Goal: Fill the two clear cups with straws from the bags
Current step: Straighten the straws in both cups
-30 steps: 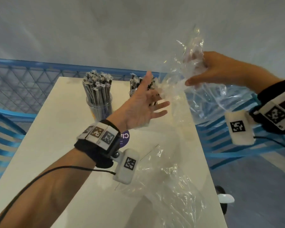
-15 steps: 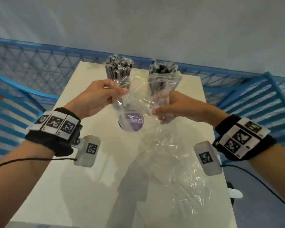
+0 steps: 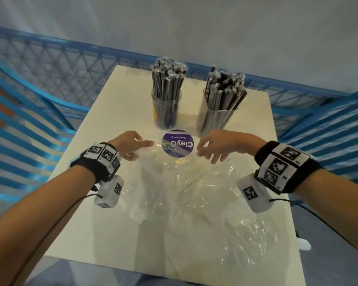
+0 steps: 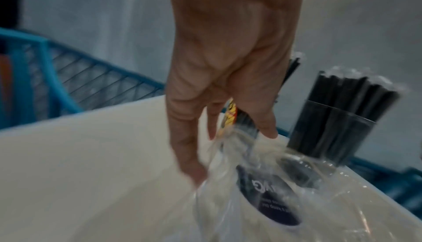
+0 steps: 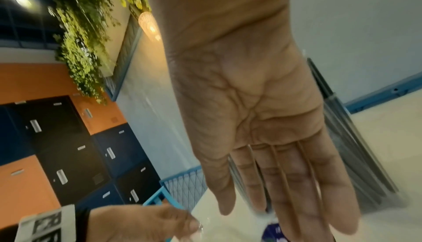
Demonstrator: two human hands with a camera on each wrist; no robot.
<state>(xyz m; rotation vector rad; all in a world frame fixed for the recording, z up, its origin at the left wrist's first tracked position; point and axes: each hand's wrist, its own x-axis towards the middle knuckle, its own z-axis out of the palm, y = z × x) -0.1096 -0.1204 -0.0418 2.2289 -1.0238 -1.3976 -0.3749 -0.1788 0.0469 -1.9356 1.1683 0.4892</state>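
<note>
1. My left hand (image 3: 130, 145) reaches its extended fingers (image 4: 187, 157) down to the far edge of the crumpled clear plastic bag (image 3: 196, 203); their tips touch the film, but blur keeps me from telling whether they pinch it.
2. My right hand (image 3: 217, 145) hangs with its fingers (image 5: 297, 182) straight and released, gripping nothing, tips just above the bag's far right edge.
3. The bag lies flat and wrinkled on the white square table (image 3: 103, 213), with no straws visible inside, its round purple label (image 3: 178, 146) between my two sets of fingertips.
4. Just beyond my fingers stand the two clear plastic cups (image 3: 166, 112), upright and apart, each packed with black straws (image 3: 167, 83) in clear wrappers.
</note>
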